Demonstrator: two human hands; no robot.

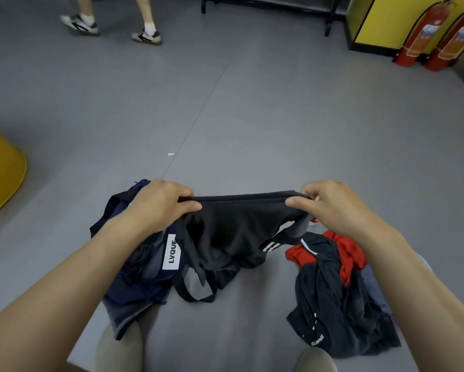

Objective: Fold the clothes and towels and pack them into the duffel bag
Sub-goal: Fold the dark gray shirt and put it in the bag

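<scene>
A black garment with white stripes (233,232) hangs stretched between both hands above the grey floor. My left hand (161,204) grips its left top corner and my right hand (332,205) pinches its right top corner. Under my left arm lies a navy duffel bag (142,280) with a white label and black straps, open on the floor. To the right sits a crumpled pile of dark and red clothes (335,294), partly hidden by my right forearm.
A yellow rounded object (2,170) stands at the left edge. Two red fire extinguishers (424,33) lean by a yellow cabinet (386,20) at the back right. Another person's legs and sneakers (112,25) are at the back left. A small white scrap (171,154) lies on the floor.
</scene>
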